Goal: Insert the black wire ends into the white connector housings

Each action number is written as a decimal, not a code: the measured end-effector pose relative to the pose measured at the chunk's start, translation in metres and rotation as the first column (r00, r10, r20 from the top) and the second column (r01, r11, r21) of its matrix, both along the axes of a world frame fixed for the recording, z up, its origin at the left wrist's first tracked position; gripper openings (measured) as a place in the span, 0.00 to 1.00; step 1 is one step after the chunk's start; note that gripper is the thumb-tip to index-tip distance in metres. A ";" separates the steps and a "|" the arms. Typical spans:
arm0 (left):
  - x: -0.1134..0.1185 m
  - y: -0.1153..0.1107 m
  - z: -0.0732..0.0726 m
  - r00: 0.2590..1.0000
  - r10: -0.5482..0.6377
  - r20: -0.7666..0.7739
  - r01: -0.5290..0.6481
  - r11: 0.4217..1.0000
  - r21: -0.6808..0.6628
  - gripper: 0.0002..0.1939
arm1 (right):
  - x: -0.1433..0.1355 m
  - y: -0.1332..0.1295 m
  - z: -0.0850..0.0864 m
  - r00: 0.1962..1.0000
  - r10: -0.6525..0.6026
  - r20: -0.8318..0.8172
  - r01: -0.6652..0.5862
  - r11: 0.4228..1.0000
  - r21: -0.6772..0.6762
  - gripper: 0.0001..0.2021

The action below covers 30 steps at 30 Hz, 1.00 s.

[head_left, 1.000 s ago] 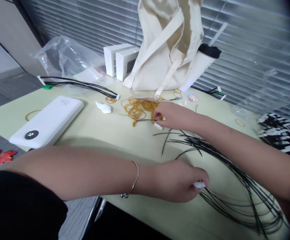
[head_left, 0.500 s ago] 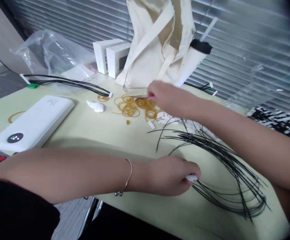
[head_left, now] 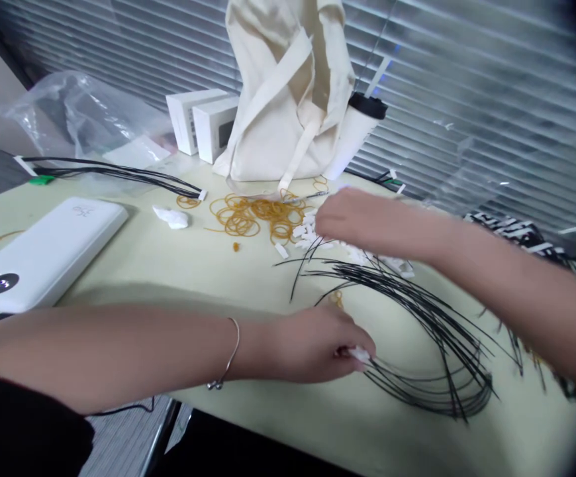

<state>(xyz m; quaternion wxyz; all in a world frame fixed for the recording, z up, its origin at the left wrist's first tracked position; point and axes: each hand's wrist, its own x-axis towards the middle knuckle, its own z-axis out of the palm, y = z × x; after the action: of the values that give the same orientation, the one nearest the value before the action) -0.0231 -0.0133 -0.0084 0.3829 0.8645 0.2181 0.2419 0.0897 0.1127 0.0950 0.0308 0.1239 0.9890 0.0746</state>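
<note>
My left hand (head_left: 330, 344) is closed around a small white connector (head_left: 360, 354), low over the front of the table. Thin black wires (head_left: 417, 391) run out of the connector and curve round to the right. My right hand (head_left: 350, 215) is at the heap of small white connectors (head_left: 305, 230), its fingers bent down and mostly hidden, so their grip does not show. A slim metal tool (head_left: 318, 195) lies just left of that hand, by a pile of yellow rubber bands (head_left: 268, 211). Loose ends of a black wire bundle (head_left: 392, 281) spread between my two hands.
A white power bank (head_left: 54, 252) and crumpled tissue (head_left: 171, 217) lie to the left. Behind stand white boxes (head_left: 213, 126), a canvas bag (head_left: 278, 146) and a lidded cup (head_left: 355, 136). More wires with white connectors (head_left: 516, 232) are piled at right.
My right hand has let go of the metal tool by the rubber bands and moved right and down to the white connectors. My left hand keeps its hold; the whole view has shifted.
</note>
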 end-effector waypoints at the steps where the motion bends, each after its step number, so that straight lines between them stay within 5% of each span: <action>1: -0.001 -0.001 0.000 0.999 -0.031 -0.031 0.033 0.998 0.062 0.12 | 0.000 -0.001 -0.011 0.999 0.044 0.030 -0.044 0.999 -0.002 0.13; 4: -0.002 -0.003 -0.001 0.990 -0.080 -0.117 0.098 0.983 0.158 0.14 | 0.000 -0.002 -0.039 0.990 0.132 0.050 -0.131 0.991 -0.024 0.13; 8: -0.002 -0.002 -0.001 0.995 -0.075 -0.070 0.081 0.992 0.093 0.14 | 0.003 -0.002 -0.053 0.983 0.179 0.041 -0.173 0.977 -0.121 0.13; 16: -0.001 0.001 -0.002 0.998 -0.066 0.007 0.066 0.997 0.033 0.12 | -0.009 -0.003 -0.058 0.985 0.171 0.037 -0.150 0.933 -0.326 0.12; 20: -0.001 0.001 -0.004 0.998 -0.051 0.039 0.050 0.998 0.038 0.12 | -0.020 -0.009 -0.061 0.972 0.211 0.108 -0.173 0.943 -0.285 0.13; 26: -0.001 0.000 -0.001 0.999 -0.029 0.041 0.030 1.000 -0.008 0.09 | -0.026 -0.018 -0.065 0.991 0.109 0.078 -0.095 0.981 -0.171 0.15; 30: -0.002 0.000 0.004 0.999 -0.034 0.037 0.035 0.999 -0.024 0.09 | -0.028 -0.014 -0.050 0.999 0.003 0.034 0.004 0.981 -0.196 0.16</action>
<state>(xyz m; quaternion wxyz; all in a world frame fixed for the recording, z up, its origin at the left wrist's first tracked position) -0.0252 -0.0129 -0.0040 0.4015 0.8588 0.1989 0.2485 0.0621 0.0984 0.0448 0.0598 0.1193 0.9908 -0.0212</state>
